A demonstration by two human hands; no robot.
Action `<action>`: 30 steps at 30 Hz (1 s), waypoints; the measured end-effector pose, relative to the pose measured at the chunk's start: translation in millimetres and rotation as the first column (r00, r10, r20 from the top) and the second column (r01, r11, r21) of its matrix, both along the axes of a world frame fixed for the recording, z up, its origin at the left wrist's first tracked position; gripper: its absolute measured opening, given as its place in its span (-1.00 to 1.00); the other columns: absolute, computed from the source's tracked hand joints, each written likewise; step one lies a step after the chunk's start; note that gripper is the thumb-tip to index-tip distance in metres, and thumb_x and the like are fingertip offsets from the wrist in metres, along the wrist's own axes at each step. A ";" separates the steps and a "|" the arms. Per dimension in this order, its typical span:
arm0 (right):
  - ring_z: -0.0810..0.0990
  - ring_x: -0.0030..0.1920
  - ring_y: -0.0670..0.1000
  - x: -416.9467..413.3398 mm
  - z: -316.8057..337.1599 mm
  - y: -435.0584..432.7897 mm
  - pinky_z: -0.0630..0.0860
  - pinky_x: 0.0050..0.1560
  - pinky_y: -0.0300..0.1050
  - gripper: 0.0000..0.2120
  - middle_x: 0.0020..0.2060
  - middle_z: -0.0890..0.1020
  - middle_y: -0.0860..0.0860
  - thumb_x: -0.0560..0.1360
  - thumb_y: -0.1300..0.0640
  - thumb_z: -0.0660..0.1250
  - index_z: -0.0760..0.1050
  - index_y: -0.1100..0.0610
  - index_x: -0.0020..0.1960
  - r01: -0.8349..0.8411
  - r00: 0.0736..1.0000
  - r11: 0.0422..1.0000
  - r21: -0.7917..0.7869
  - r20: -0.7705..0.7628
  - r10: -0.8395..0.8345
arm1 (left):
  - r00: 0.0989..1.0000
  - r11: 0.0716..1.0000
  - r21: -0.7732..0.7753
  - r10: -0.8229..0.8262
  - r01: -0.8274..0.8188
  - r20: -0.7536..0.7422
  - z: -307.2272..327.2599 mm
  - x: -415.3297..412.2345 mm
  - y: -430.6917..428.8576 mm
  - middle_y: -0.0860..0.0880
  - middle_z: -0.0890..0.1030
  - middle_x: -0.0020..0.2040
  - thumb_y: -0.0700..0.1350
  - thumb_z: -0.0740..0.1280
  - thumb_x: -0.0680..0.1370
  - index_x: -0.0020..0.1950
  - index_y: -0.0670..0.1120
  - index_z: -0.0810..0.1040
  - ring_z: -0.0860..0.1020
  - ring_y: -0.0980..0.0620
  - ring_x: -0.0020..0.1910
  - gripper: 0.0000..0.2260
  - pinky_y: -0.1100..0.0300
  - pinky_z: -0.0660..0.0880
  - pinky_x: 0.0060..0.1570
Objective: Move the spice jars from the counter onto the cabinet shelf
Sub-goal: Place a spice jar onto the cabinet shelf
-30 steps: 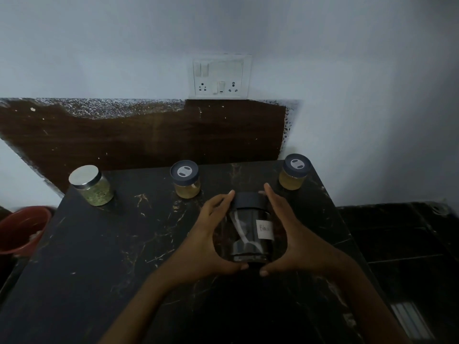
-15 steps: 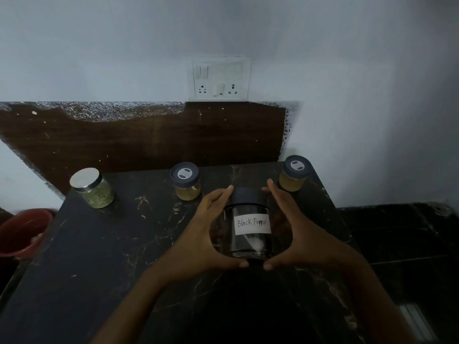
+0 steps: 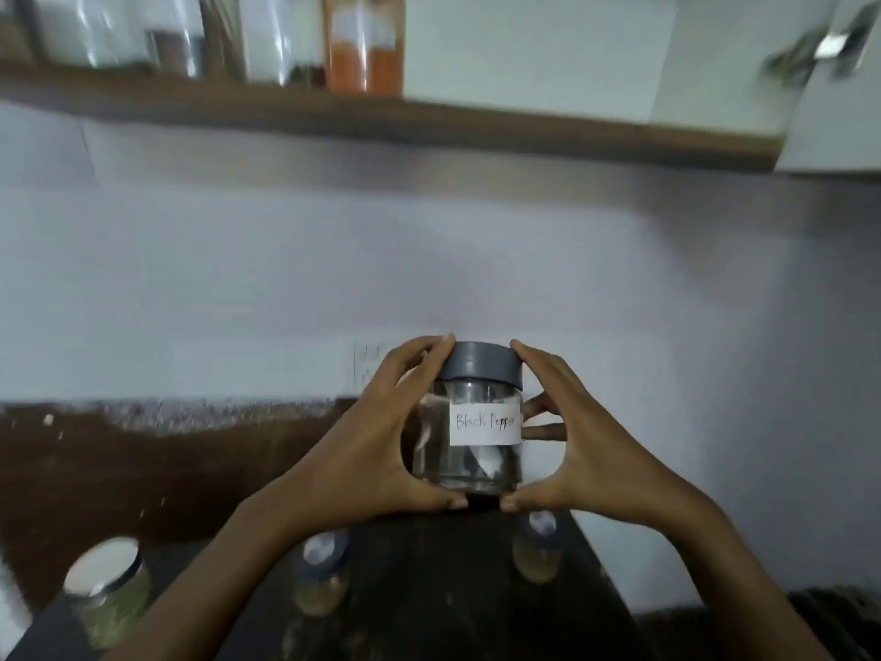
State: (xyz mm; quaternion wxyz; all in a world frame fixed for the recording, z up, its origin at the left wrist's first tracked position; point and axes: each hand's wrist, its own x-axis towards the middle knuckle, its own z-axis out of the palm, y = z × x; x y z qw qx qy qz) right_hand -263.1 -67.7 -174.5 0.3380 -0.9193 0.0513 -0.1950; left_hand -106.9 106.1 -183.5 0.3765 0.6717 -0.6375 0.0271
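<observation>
Head view: both the left hand [image 3: 376,450] and right hand [image 3: 584,450] are gripping the Black Pepper jar [image 3: 469,422]. They are holding it upright above the counter [image 3: 429,589].

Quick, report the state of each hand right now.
Left hand: grips the Black Pepper jar on its left side.
Right hand: grips the same jar on its right side.

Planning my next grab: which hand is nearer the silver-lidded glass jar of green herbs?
Left. The silver-lidded glass jar sits below-left of the left hand; right hand is farther, beyond the grey-lidded pepper jar.
</observation>
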 end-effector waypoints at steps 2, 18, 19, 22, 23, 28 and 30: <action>0.40 0.13 -0.32 6.3 31.8 -8.4 0.43 0.01 -0.50 0.13 0.34 0.09 -0.37 0.13 0.09 0.64 -0.08 -0.34 0.37 0.009 0.995 0.997 -0.073 0.096 -0.001 | 0.996 0.997 -0.078 0.005 0.002 0.092 33.6 7.1 -11.4 0.29 -0.01 0.45 0.14 0.56 0.23 0.52 0.16 -0.08 0.07 0.33 0.43 0.07 0.55 0.16 0.28; 0.49 0.09 -0.17 50.5 227.0 -47.4 0.54 -0.06 -0.37 0.17 0.30 0.15 -0.27 0.09 0.16 0.65 -0.02 -0.14 0.46 0.175 0.873 0.910 -0.376 0.487 0.033 | 0.807 0.865 -0.495 0.345 -0.077 0.478 207.9 46.2 -62.3 0.17 -0.16 0.54 0.13 0.45 0.39 0.53 0.12 -0.13 -0.06 0.18 0.50 -0.07 0.22 0.17 0.33; 0.50 0.08 -0.13 56.9 235.8 -49.4 0.56 -0.06 -0.30 0.16 0.32 0.15 -0.23 0.10 0.17 0.65 -0.01 -0.12 0.47 0.194 0.862 0.903 -0.383 0.505 0.029 | 0.795 0.850 -0.512 0.392 -0.120 0.463 210.9 53.7 -64.5 0.14 -0.13 0.55 0.12 0.42 0.43 0.54 0.09 -0.10 -0.04 0.12 0.51 -0.13 0.14 0.16 0.39; 0.50 0.05 -0.06 79.3 255.6 -57.2 0.58 -0.02 -0.12 0.15 0.35 0.14 -0.20 0.09 0.15 0.64 0.00 -0.10 0.46 0.265 0.844 0.870 -0.416 0.536 -0.002 | 0.679 0.781 -0.535 0.584 -0.322 0.445 211.1 84.4 -73.7 -0.01 -0.17 0.56 0.13 0.30 0.51 0.54 -0.01 -0.12 -0.16 -0.02 0.53 -0.22 -0.05 -0.10 0.49; 0.50 0.05 -0.04 87.5 259.6 -60.1 0.59 -0.02 -0.05 0.14 0.34 0.13 -0.21 0.09 0.15 0.63 0.00 -0.11 0.45 0.286 0.844 0.860 -0.423 0.536 -0.017 | 0.642 0.761 -0.508 0.631 -0.403 0.436 207.4 96.6 -76.3 -0.05 -0.22 0.55 0.14 0.28 0.52 0.54 -0.03 -0.18 -0.22 -0.06 0.52 -0.20 -0.06 -0.16 0.49; 0.51 0.02 0.05 122.2 264.1 -74.5 0.55 -0.03 0.10 0.09 0.37 0.13 -0.17 0.09 0.19 0.58 0.01 -0.04 0.44 0.377 0.845 0.826 -0.419 0.521 -0.122 | 0.476 0.717 -0.441 0.692 -0.540 0.543 181.5 135.5 -82.8 -0.27 -0.02 0.51 0.18 0.44 0.36 0.52 -0.17 -0.04 0.01 -0.25 0.50 -0.03 -0.18 0.13 0.40; 0.51 0.04 0.08 132.3 262.4 -79.9 0.54 -0.02 0.11 0.06 0.38 0.13 -0.16 0.12 0.22 0.55 0.00 -0.02 0.44 0.391 0.847 0.820 -0.418 0.513 -0.142 | 0.442 0.700 -0.471 0.709 -0.537 0.550 179.0 140.3 -84.3 -0.30 0.10 0.49 0.20 0.46 0.29 0.50 -0.21 0.07 0.10 -0.28 0.47 -0.03 -0.19 0.21 0.36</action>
